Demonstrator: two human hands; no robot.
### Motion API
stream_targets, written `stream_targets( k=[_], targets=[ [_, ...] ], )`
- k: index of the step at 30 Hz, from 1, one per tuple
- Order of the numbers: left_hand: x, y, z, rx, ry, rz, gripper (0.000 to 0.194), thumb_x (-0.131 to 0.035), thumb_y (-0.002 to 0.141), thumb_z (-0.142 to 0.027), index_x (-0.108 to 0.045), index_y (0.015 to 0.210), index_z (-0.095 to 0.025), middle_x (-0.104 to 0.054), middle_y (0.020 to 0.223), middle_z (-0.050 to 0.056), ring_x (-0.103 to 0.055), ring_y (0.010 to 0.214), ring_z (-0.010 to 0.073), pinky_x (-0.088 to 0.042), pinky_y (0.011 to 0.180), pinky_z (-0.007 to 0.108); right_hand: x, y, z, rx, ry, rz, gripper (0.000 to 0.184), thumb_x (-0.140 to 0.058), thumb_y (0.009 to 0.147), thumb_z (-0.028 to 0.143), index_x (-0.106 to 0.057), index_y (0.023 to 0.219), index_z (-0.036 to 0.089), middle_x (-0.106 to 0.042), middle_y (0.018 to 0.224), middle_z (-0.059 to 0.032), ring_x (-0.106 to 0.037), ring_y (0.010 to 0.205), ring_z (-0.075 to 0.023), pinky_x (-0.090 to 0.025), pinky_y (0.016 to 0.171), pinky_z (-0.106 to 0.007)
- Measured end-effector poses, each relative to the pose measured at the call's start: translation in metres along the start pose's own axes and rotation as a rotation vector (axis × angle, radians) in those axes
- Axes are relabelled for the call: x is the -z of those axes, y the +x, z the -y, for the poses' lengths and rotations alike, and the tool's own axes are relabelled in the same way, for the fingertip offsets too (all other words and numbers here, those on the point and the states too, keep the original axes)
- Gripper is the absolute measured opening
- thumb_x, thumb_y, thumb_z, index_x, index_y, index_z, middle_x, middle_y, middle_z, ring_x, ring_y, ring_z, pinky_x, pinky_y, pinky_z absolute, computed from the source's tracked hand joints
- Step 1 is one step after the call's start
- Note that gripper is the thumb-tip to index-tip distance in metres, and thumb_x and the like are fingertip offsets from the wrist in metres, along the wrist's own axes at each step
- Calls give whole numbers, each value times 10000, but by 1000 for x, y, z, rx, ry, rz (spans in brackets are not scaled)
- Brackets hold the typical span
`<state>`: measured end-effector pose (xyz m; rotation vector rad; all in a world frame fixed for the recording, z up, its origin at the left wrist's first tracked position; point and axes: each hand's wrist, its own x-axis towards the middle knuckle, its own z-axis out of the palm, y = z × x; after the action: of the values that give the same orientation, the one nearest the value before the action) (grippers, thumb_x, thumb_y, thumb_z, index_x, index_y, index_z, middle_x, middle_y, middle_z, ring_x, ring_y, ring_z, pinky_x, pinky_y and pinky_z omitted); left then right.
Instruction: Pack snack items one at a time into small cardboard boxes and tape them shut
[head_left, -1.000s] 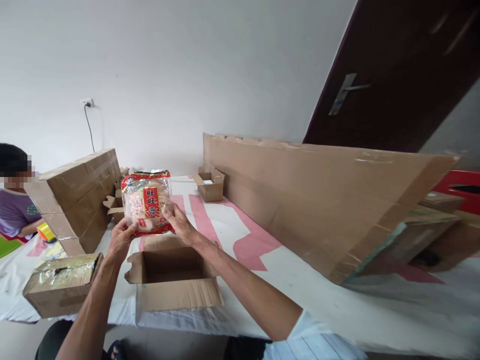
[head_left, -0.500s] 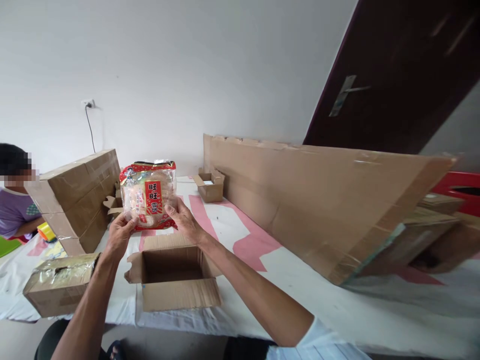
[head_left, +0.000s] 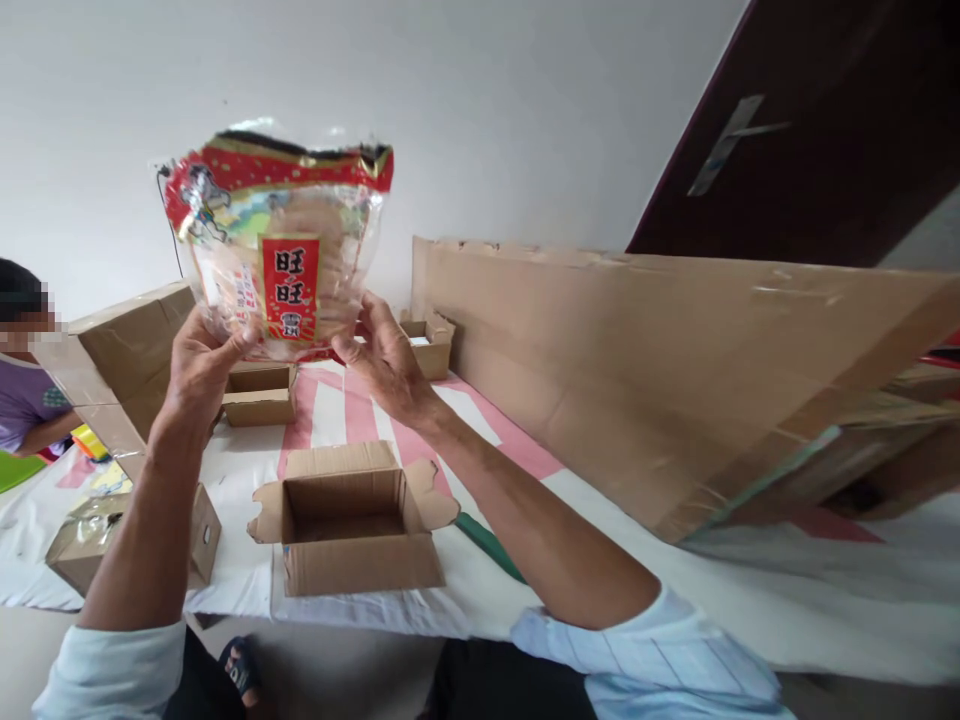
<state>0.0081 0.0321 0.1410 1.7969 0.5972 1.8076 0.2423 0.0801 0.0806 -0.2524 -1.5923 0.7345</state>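
I hold a clear snack bag (head_left: 281, 245) with a red top band and a red label, full of pale round crackers, up in front of me. My left hand (head_left: 196, 365) grips its lower left corner and my right hand (head_left: 382, 355) grips its lower right corner, fingers curled on the plastic. Below the bag an open cardboard box (head_left: 352, 520) with its flaps spread stands on the white and pink table cover (head_left: 600, 540); its inside looks bare.
A long flat cardboard box (head_left: 660, 370) lies along the right. A big taped box (head_left: 112, 360) stands at left, two small boxes (head_left: 259, 392) (head_left: 427, 345) sit further back, and a foil-topped box (head_left: 97, 530) sits at the near left edge. A person in purple (head_left: 22, 400) sits far left.
Both hands have lifted the snack bag up and closer to the camera. The view has shifted, so a small box behind the bag now shows.
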Motion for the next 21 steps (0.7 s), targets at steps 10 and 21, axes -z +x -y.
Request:
stream_targets(
  k=[10, 21],
  targets=[
    [48, -30, 49, 107, 127, -260, 555, -1043, 707, -419, -737, 1109, -190, -826, 1046, 41, -771, 851, 182, -641, 800, 320, 77, -136, -74, -428, -290, -432, 699, -686, 902, 805, -719, 1277, 216, -775, 1300, -171, -745, 1177, -335, -602, 1045, -550],
    [73, -130, 152, 577, 164, -434, 774, -1067, 520, -565, -725, 1093, -172, -832, 979, 59, -779, 827, 252, -634, 794, 381, 66, -254, -105, -722, -229, -405, 540, -688, 795, 811, -645, 728, 277, -720, 720, -71, -665, 696, -275, -585, 643, -389]
  ],
)
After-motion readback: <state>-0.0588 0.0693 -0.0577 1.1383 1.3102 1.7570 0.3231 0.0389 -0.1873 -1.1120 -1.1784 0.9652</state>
